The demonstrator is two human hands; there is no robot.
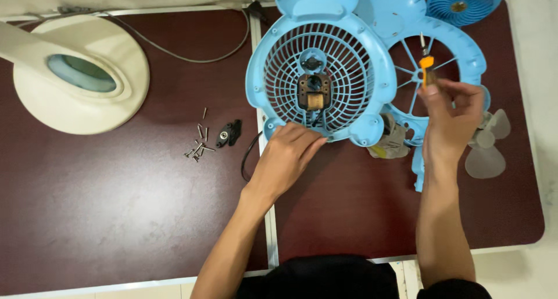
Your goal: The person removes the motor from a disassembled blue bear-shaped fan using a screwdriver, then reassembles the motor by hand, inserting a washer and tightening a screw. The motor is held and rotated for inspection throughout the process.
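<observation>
Blue fan housing point(372, 72), a round grille shell with its motor point(314, 92) bare at the centre, lies near the far edge of the dark red worktop point(116, 206), just right of the seam between the two table halves. At its lower rim the left hand point(289, 159) presses down, fingers curled onto the plastic edge, gripping the shell rather than resting flat. Over to the right, the right hand point(450, 116) is closed around a screwdriver point(426, 66) with an orange collar, its metal tip pointing toward the far edge and lying over the spokes of a second blue grille point(465, 43), which sits partly under the housing. A crumpled grey cloth point(394, 141) lies between the two hands, touching the housing's lower right foot. Pale translucent fan blades point(487, 148) rest near the right edge, beside the right wrist. A small round blue fan point(462, 2) sits at the far right corner. Left of the seam, a cluster of screws point(199, 145) and a small black part point(228, 133) lie together mid-table, and a cream magnifier lamp point(81, 75) covers the far left corner.
</observation>
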